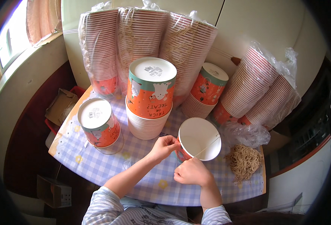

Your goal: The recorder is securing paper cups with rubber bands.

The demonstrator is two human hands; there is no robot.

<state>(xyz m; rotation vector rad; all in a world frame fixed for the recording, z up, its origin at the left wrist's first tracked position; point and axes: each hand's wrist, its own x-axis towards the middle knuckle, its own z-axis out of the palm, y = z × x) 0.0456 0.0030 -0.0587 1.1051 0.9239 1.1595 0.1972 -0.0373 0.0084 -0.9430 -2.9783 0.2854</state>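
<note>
An orange paper bucket (199,139) with a white inside stands tilted in front of me, its mouth facing up and toward me. My left hand (164,148) is closed on the left side of its rim, thumb and fingers pinched together. Curled into a fist, my right hand (194,172) is at the bucket's near edge. A thin beige cord (207,147) runs from the far right of the rim across the mouth to this fist. The fingertips of the right hand are mostly hidden.
A checked cloth covers the table (150,183). An upside-down bucket (100,122) with a cord handle sits left; a bucket stack (146,122) stands mid-table, a smaller one (198,105) behind. Bagged stacks (141,37) line the back. Right lies a cord pile (245,162).
</note>
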